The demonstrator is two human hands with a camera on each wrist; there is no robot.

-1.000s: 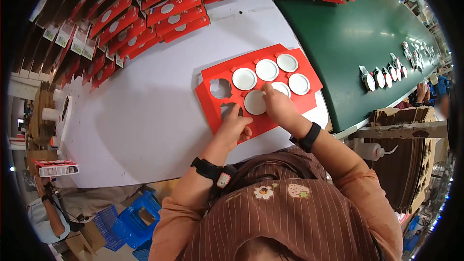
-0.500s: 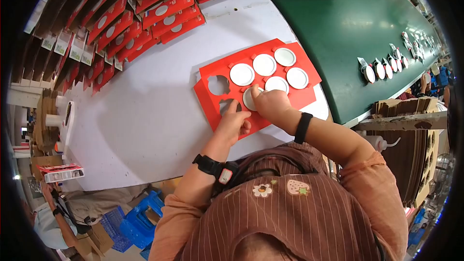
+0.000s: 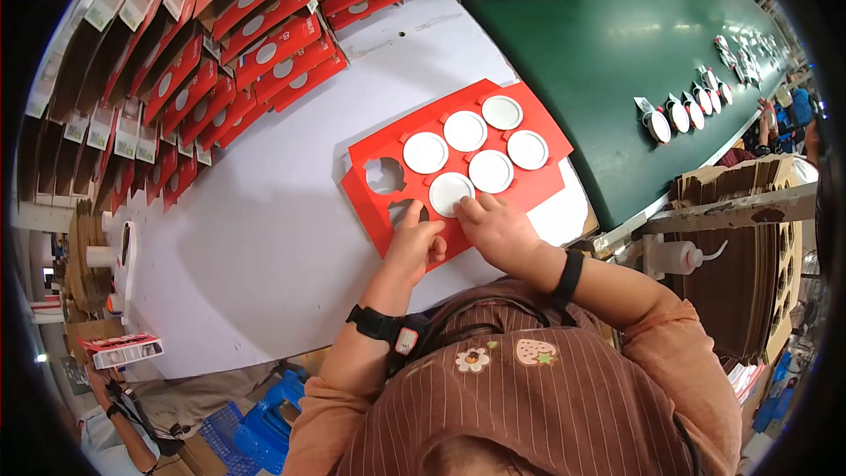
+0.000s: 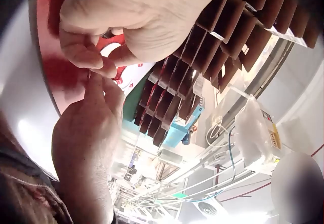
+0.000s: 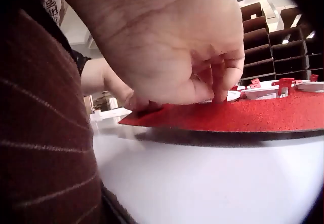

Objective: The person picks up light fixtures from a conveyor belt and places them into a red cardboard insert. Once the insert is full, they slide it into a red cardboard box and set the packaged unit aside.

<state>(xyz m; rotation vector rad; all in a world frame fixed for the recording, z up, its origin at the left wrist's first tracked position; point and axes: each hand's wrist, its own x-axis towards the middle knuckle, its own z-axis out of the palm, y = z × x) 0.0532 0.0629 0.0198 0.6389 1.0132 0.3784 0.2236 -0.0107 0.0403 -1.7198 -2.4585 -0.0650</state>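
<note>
A red card [image 3: 366, 211] lies on the white table in the head view, with six white discs in it, one [image 3: 452, 195] in the near row, and two cut-out holes [image 3: 385, 175] at its left. My right hand [image 3: 500, 234] has bent fingers and thumb at that disc's lower-right rim; in the right wrist view the right hand [image 5: 177, 51] hides most of that rim. My left hand [image 3: 412, 247] rests at the nearer hole, index finger extended, other fingers bent. The left wrist view shows the left hand [image 4: 136, 21] above the right hand [image 4: 88, 133].
Rows of red cards with discs [image 3: 282, 44] stand at the back left. A green table [image 3: 599, 62] adjoins on the right, bearing several white round pieces [image 3: 658, 126]. A small red-and-white box [image 3: 125, 351] lies at the left edge. Cardboard stacks and a bottle [image 3: 679, 257] are at right.
My right hand has shifted from the upper part of the near-row disc to its lower-right rim, uncovering more of its face. My left hand stays at the nearer hole. The head view has shifted slightly.
</note>
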